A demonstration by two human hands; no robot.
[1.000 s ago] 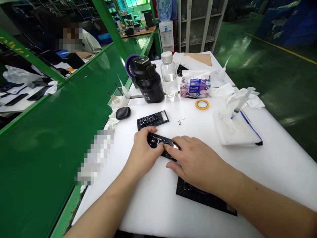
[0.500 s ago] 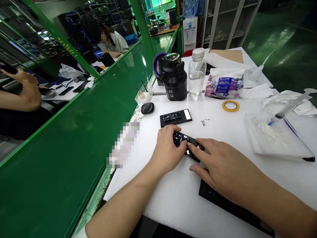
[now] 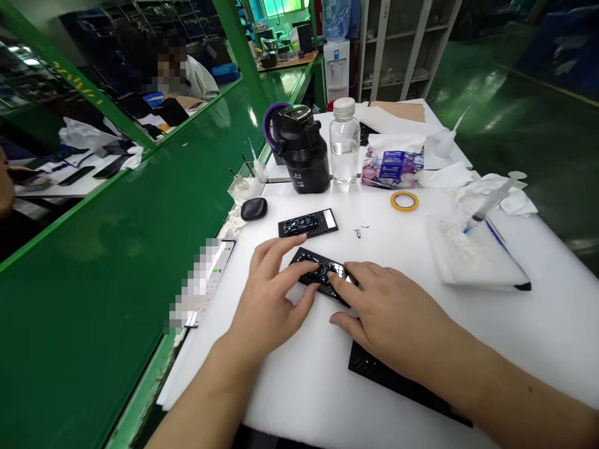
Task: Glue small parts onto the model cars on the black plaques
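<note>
The left hand, fingers wide apart, reaches over a black plate that the loosely spread right hand touches, with a white-stickered plate at eleven o'clock and a purple packet, blue-labelled "B…", at one o'clock.

Workshop or factory floor: glossy green flooring past the right edge of the white worktable, green posts and a long green surface off its left edge. On the table: syringe near the right edge, nozzle bottle at the far right corner, tape roll. Second bench and another person beyond the left edge; water dispenser and cabinet beyond the far edge.
</note>
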